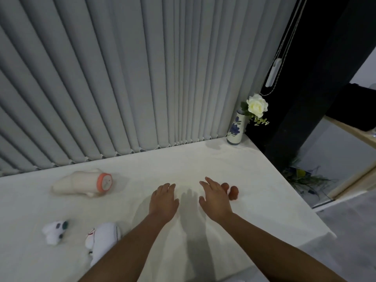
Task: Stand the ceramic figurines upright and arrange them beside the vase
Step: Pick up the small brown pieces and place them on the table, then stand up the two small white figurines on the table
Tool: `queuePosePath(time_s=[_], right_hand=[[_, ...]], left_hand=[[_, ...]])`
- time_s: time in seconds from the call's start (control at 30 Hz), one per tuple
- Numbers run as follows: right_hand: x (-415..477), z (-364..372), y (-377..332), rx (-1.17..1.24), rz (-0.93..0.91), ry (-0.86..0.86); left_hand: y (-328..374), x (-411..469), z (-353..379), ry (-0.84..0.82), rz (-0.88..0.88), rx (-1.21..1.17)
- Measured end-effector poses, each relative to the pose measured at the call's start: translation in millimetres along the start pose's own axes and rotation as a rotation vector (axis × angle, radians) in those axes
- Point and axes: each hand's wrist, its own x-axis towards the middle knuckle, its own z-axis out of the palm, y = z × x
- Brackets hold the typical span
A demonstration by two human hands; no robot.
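Note:
A white vase (pixel 236 130) with blue flowers painted on it holds a white rose and stands upright in the table's far right corner. A cream figurine (pixel 81 183) with an orange ring lies on its side at the far left. Two white figurines lie toppled near the front left: a small one (pixel 54 232) and a larger one (pixel 102 240) partly behind my left forearm. A small brown figurine (pixel 232 192) lies just right of my right hand (pixel 214 197), partly hidden by it. My left hand (pixel 162 200) hovers flat mid-table. Both hands are empty with fingers spread.
The white table (pixel 244 180) ends at a right edge that runs diagonally toward the front. Grey vertical blinds (pixel 122 78) hang along the table's back edge. Right of the table there is a dark pillar, a plant on the floor and a wooden-edged surface.

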Motion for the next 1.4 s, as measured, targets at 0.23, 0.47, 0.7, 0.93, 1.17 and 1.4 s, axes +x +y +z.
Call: queuePosePath(time_s=[0.23, 0.47, 0.7, 0.93, 1.17, 1.4], right_hand=[[-6, 34, -99, 0.086, -0.064, -0.073], [-23, 75, -194, 0.121, -0.11, -0.162], [-44, 110, -272, 0.11, -0.145, -0.194], [-54, 136, -308, -0.002, -0.159, -0.259], [-52, 148, -317, -0.134, -0.153, -0.245], [-59, 160, -313, -0.285, -0.163, -0.16]], left_hand=[[-93, -52, -33, 0.057, -0.1, -0.019], [-187, -105, -54, 0.117, -0.222, -0.069], [-253, -135, -62, 0.146, -0.297, -0.104], [-298, -147, -70, 0.151, -0.289, -0.084], [-323, -152, -74, 0.112, -0.145, -0.03], [-338, -144, -64, 0.033, -0.082, 0.077]])
